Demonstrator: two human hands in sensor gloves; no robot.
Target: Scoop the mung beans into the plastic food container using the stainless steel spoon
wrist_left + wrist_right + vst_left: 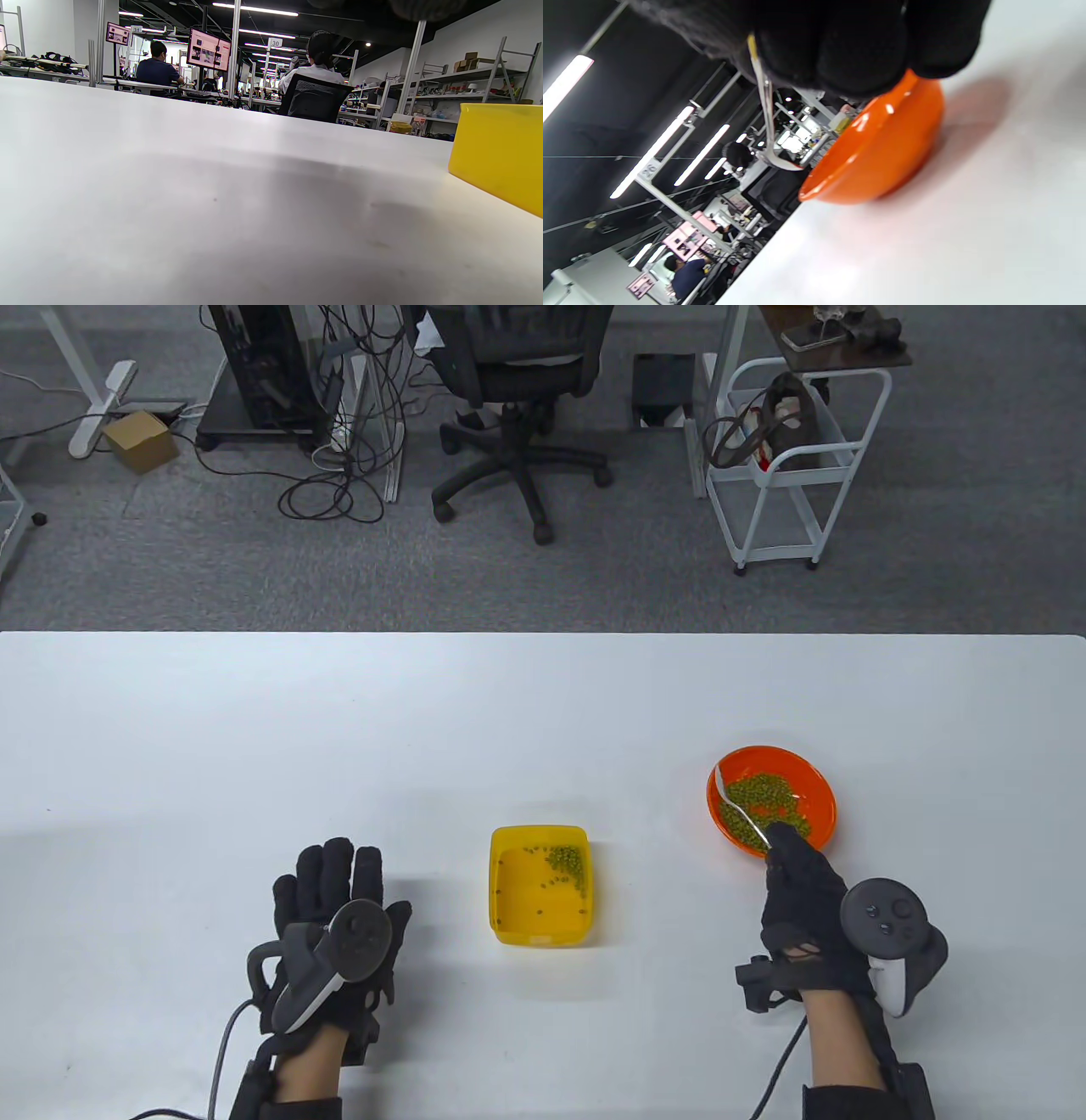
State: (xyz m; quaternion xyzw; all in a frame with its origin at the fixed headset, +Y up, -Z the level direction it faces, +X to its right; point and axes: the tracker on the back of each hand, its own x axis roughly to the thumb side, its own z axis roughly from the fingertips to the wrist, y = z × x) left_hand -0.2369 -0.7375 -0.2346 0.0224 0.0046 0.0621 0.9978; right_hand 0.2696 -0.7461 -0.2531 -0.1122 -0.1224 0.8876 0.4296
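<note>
Right hand [802, 891] at the near right of the table [254, 746], fingers bunched and pinching the handle of the spoon [740, 808]. Same grip shows in the right wrist view: gloved fingers [840, 46] closed around the thin metal handle, spoon [767, 114] running down and away from them. Tracker [891, 933] strapped on the back of the hand.

Spoon handle slants up and left from the fingertips; its bowl end sits over the left inner side of the orange bowl [814, 789], at the edge of the bean pile. Whether it carries beans, cannot tell. Mung beans [768, 806] lie heaped in the bowl's middle. Bowl rests on the table just beyond the right hand; from the wrist camera its glossy outer wall [882, 148] sits directly under the fingers.

Yellow container [540, 885] stands at table centre, well left of the bowl, between the two hands. Small cluster of beans in its far right corner, a few strays scattered on its floor.

Left hand [335, 933] lies flat on the table, palm down, fingers stretched out, gripping nothing, well apart from the container. Left wrist view catches only the container's yellow side wall [496, 156] at the right edge.
</note>
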